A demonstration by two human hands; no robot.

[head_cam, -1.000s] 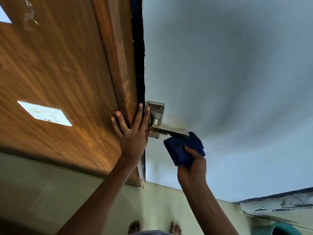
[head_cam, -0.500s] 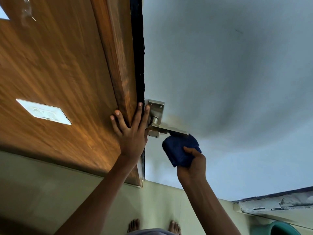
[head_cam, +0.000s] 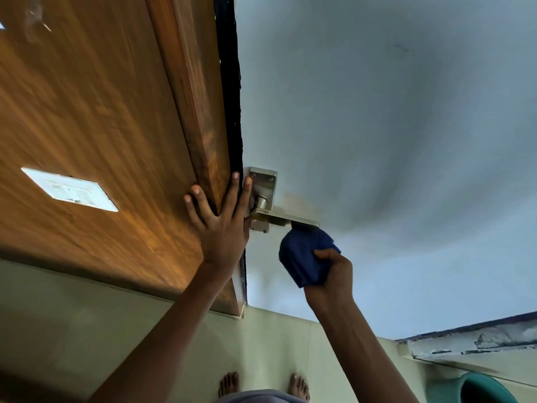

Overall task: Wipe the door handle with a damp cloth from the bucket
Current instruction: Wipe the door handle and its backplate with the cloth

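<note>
Here, left hand [head_cam: 223,228] fingers spread on door edge [head_cam: 200,117], right hand [head_cam: 331,274] clamping cloth [head_cam: 302,254] under handle [head_cam: 286,219], bucket [head_cam: 476,388] nearby

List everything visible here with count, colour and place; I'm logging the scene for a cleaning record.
door: 1, brown wood, left, its edge facing the camera
sticker: 1, white, on the door face
door handle: 1, silver lever on a plate, centre
wall: 1, pale blue-grey, right
cloth: 1, dark blue, under the lever's tip
bucket: 1, green, bottom right, partly cut off
floor: pale tiles, bottom
feet: 2, bare, bottom centre
left hand: flat on the door edge
right hand: gripping the cloth
</note>
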